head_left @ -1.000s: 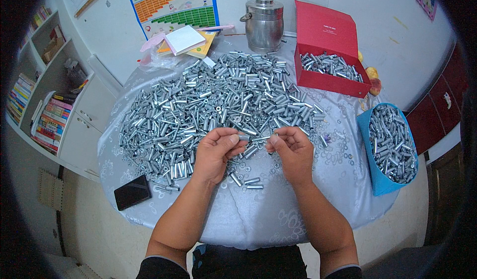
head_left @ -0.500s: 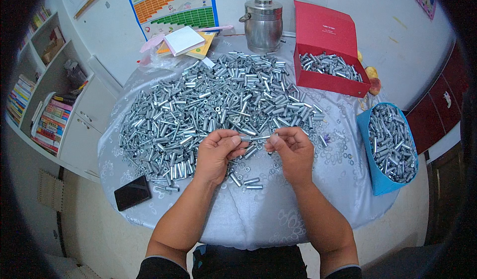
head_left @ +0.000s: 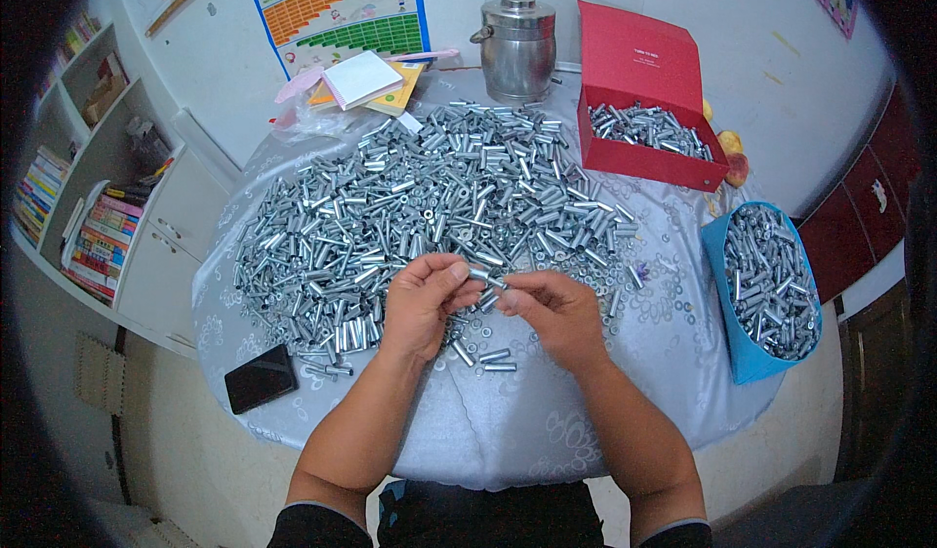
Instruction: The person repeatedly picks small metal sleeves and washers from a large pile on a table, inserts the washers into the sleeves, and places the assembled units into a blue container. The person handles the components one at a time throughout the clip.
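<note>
The left hand (head_left: pixel 422 299) and right hand (head_left: pixel 554 314) pinch one metal tube (head_left: pixel 487 279) over the pile (head_left: pixel 390 216), of which much seems to remain, while the red box (head_left: pixel 649 165) and blue bin (head_left: pixel 719 284) already hold many pieces (head_left: pixel 771 289).

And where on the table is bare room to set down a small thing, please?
The tablecloth is bare between the left forearm and right forearm, on the near side, and between the right forearm and the blue bin. The middle is crowded by the pile of metal pieces; the red box takes the far right.
</note>
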Tool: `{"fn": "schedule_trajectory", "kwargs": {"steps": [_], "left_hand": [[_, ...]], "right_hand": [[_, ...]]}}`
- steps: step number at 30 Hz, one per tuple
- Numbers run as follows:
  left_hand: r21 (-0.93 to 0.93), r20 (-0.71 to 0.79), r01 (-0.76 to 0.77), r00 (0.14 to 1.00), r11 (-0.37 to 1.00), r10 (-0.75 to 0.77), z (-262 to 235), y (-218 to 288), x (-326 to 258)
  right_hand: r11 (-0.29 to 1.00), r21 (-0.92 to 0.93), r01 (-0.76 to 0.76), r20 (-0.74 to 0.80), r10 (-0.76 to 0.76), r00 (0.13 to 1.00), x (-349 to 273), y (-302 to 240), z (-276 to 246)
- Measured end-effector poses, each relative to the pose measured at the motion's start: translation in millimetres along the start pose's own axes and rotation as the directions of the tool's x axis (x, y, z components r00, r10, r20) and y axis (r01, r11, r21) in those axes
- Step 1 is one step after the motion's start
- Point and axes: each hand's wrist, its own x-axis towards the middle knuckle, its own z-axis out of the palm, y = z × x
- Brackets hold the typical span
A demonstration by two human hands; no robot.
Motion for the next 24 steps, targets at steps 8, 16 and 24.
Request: {"fn": "schedule_trajectory", "kwargs": {"steps": [8, 16, 24], "left_hand": [[-0.075, 0.116, 0.019, 0.993, 0.997, -0.011, 1, 3, -4], [-0.122, 0.178, 0.093, 0.982, 0.988, -0.071, 3, 2, -6], [0.012, 0.202, 0.106, 0.974, 0.994, -0.107, 4, 2, -7]], "right_hand": [[0.986, -0.154, 0.067, -0.042, -0.074, 0.996, 1, -2, 0], [0.977, -0.204, 0.066, -0.028, -0.074, 0.997, 1, -5, 4], [0.953, -0.301, 0.03, -0.112, -0.066, 0.991, 6, -3, -6]]}}
